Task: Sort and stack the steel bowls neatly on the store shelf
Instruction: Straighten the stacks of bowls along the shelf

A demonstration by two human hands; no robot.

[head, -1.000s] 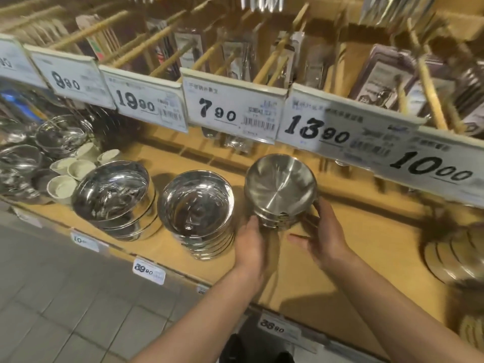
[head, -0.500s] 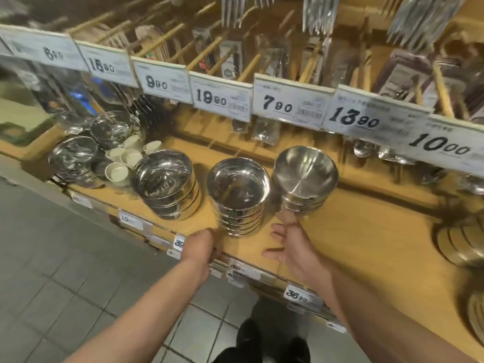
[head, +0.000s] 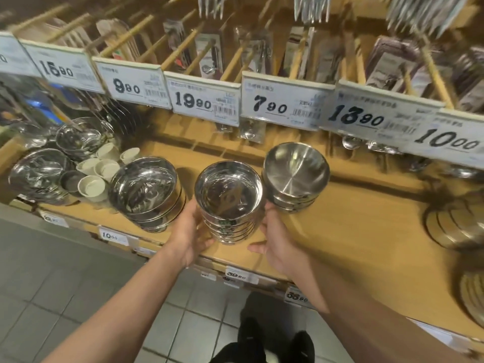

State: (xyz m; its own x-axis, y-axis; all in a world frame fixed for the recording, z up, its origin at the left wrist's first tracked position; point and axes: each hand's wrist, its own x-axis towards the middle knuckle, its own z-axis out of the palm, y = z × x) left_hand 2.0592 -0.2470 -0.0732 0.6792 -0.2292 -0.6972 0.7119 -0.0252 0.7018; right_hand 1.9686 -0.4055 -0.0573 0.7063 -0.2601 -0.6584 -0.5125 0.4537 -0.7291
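Observation:
Three stacks of steel bowls stand in a row on the wooden shelf (head: pixel 340 231). The shiny middle stack (head: pixel 229 195) sits near the front edge between my hands. My left hand (head: pixel 190 234) grips its left side, with fingers curved round it and the thumb at its base. My right hand (head: pixel 277 242) lies against its right side; the fingers reach up between this stack and the right one, and the thumb is spread away over the shelf. A wider shiny stack (head: pixel 145 189) stands to the left and a matte stack (head: pixel 296 174) to the right.
White cups (head: pixel 97 169) and more steel bowls (head: pixel 39 174) crowd the shelf's left end. Blurred steel plates (head: pixel 455 224) lie at the right. Price tags (head: pixel 204 100) hang above on a rail, with packaged utensils on wooden pegs behind. Grey floor tiles and my shoes are below.
Both hands left the right matte stack, drew back to the shelf's front edge, and now close in on either side of the middle stack. The view shifted right.

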